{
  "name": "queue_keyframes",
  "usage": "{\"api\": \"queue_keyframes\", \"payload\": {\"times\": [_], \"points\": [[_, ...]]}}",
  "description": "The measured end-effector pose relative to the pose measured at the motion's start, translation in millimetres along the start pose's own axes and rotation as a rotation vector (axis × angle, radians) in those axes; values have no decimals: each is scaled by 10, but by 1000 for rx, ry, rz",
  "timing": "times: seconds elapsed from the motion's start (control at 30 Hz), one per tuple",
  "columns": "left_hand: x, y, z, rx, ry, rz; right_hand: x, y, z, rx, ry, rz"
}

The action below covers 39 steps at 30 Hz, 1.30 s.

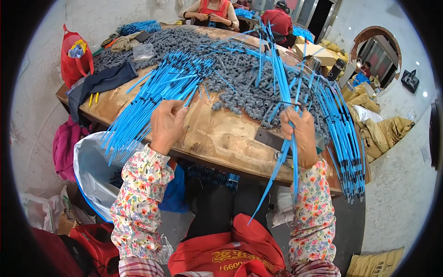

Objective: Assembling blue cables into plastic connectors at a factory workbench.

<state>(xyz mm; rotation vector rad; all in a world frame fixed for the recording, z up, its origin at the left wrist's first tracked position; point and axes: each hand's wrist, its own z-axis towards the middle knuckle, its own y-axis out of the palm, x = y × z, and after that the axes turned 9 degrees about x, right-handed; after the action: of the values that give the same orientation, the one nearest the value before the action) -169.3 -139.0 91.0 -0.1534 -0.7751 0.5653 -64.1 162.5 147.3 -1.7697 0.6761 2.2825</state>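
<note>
My right hand [299, 131] is closed around a small bundle of thin blue plastic strips [278, 64], which stand upright above the fist and hang below it. A thin dark strip crosses the bundle just above my fingers. My left hand [167, 124] is pinched shut over the table's near edge, beside a big pile of blue strips with black bands [159, 87]. One blue strip's end comes close to my left fingertips; whether they hold it is hidden. A heap of small grey plastic fittings [230, 99] covers the table beyond my hands.
The wooden table [217, 138] curves before me. More blue strips [339, 134] overhang its right edge, near a dark metal block [270, 138]. A white-lined bin [94, 161] stands below at left. A red bag [74, 55] hangs at far left. A person [212, 14] works across the table.
</note>
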Motion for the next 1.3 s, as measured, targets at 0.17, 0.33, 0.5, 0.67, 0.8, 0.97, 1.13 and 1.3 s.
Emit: {"api": "queue_keyframes", "payload": {"times": [0.17,0.33,0.5,0.67,0.8,0.97,1.13,1.3], "points": [[142,-32,111,88,-148,-391,-371,-161,-506,-51,12,-22],[506,-169,381,-92,-537,-896,-585,-307,-1027,-84,-1,-169],[866,-128,457,-366,-484,-1040,-716,-363,-1423,-170,55,-235],[1012,12,389,-491,-191,-904,-635,-487,-1688,-286,170,-280],[1081,-234,194,-774,-240,-857,-534,-565,-1847,-382,258,-176],[1149,-295,7,-683,-589,-833,-343,-633,-1946,-355,295,-123],[1168,-160,-157,-472,-653,-935,-73,-552,-2037,-216,319,-160],[1087,-200,-233,-306,-595,-893,221,-522,-1974,-119,312,-129]]}}
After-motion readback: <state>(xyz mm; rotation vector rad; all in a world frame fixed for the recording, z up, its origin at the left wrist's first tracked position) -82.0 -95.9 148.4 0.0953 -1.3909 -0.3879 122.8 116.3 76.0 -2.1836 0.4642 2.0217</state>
